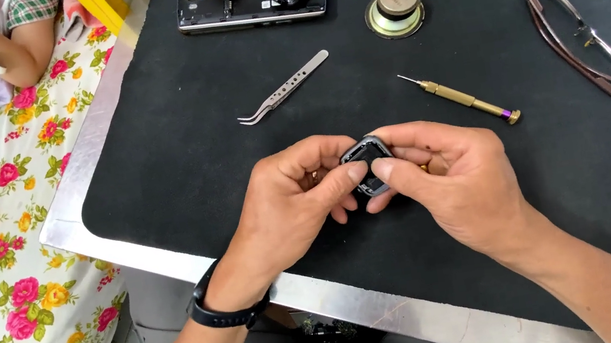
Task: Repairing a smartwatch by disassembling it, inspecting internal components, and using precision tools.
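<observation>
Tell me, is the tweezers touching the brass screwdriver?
Apart. The head view shows the tweezers and the screwdriver lying separately, with bare black mat between them.

Bright, even daylight is filling the scene, and soft, short shadows are lying under the curved steel tweezers [283,88] and the slim brass screwdriver [462,99] on the matte black work mat [182,157]. The brushed metal table edge [78,161] is glaring pale at the left, while the straight edges are bowing slightly near the frame corners and focus is staying sharp throughout.
</observation>
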